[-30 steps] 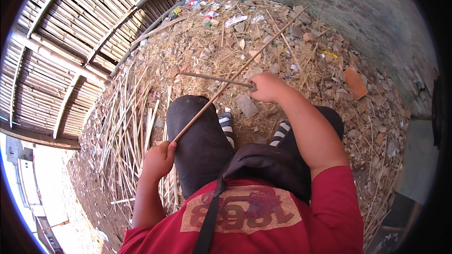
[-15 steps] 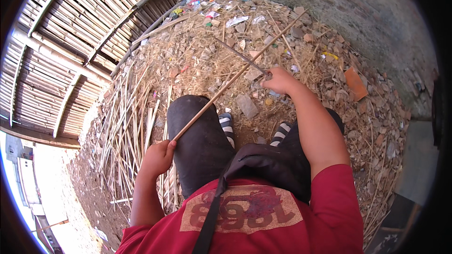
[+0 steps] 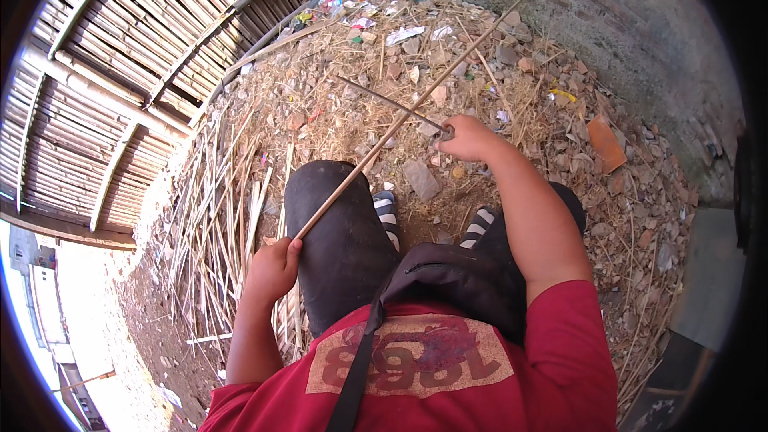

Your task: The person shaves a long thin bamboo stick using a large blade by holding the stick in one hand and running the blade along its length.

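The left hand [image 3: 272,270] is gripping the stick [image 3: 384,139], slanting over a thigh [image 3: 340,272]; the right hand [image 3: 466,140] is holding a tool [image 3: 372,94] across it, seemingly scraping; another stroke would call for steadiness.

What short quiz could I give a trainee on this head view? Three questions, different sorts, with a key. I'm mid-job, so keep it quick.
1. Multiple choice: which hand has its fingers around the long stick?
A) left
B) right
C) both

2. True or false: the right hand is empty.

3. Short answer: what colour is the flat piece lying on the rubble at the picture's right, near the wall?

Key:
1. A: the left hand grips its near end.
2. False: it holds a thin dark tool, which crosses the stick in the picture.
3. Orange.
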Motion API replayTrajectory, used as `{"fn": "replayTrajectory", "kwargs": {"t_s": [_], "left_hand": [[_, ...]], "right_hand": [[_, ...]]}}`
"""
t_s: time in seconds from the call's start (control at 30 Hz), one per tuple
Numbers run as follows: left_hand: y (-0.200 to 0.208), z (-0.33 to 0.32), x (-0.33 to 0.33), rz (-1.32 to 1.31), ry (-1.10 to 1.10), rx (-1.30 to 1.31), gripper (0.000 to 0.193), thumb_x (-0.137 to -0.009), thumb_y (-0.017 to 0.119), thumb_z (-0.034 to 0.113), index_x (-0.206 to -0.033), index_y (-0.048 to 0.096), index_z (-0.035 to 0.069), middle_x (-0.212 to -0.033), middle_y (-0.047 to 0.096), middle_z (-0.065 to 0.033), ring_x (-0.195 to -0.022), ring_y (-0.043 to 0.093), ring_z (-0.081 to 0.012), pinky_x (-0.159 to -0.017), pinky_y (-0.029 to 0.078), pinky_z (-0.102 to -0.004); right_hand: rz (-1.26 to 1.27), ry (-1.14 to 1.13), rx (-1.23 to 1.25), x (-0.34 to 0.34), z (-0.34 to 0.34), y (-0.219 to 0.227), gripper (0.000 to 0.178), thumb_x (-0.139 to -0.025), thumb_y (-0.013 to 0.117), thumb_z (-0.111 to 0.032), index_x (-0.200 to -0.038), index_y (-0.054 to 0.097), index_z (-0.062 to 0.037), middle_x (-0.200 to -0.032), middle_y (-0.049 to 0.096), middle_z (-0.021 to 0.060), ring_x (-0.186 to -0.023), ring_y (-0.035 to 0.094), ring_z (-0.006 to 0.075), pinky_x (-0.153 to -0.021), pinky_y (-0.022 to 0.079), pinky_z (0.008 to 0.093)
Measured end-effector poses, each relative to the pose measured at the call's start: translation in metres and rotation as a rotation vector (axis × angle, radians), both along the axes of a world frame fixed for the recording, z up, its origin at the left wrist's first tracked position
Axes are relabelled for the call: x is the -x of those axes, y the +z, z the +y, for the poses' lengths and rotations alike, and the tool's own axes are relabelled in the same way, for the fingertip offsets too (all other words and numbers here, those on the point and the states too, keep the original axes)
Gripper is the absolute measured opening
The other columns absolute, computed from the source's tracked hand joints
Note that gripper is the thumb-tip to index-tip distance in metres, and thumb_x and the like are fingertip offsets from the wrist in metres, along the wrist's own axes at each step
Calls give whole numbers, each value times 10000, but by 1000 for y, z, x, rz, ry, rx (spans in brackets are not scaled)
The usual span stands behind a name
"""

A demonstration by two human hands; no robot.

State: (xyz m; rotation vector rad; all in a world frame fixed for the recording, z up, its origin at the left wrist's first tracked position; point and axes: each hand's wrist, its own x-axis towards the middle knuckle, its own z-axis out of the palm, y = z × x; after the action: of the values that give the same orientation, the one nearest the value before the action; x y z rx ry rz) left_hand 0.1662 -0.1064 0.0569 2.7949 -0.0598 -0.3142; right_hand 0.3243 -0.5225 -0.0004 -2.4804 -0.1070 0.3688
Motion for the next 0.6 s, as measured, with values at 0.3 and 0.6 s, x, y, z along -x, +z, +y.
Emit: {"fn": "replayTrajectory", "kwargs": {"t_s": [0.3, 0.6], "left_hand": [[12, -1, -1, 32, -13, -55, 476, -1055, 457, 376, -855, 617, -25, -807, 652, -278, -813, 626, -490, -734, 471, -561], [2, 0, -1, 43, 18, 36, 462, -1057, 453, 373, -879, 629, -15, -809, 657, -278, -814, 632, -486, -735, 475, -556]], "right_hand": [[6, 296, 227, 27, 51, 40, 424, -782, 725, -315, -1104, 700, -40, -1055, 710, 203, -1014, 680, 383, -878, 550, 462], [18, 80, 24, 3, 7, 5, 591, -783, 775, -424, -1185, 694, 1, -1072, 719, 218, -1035, 691, 361, -912, 537, 433]]}}
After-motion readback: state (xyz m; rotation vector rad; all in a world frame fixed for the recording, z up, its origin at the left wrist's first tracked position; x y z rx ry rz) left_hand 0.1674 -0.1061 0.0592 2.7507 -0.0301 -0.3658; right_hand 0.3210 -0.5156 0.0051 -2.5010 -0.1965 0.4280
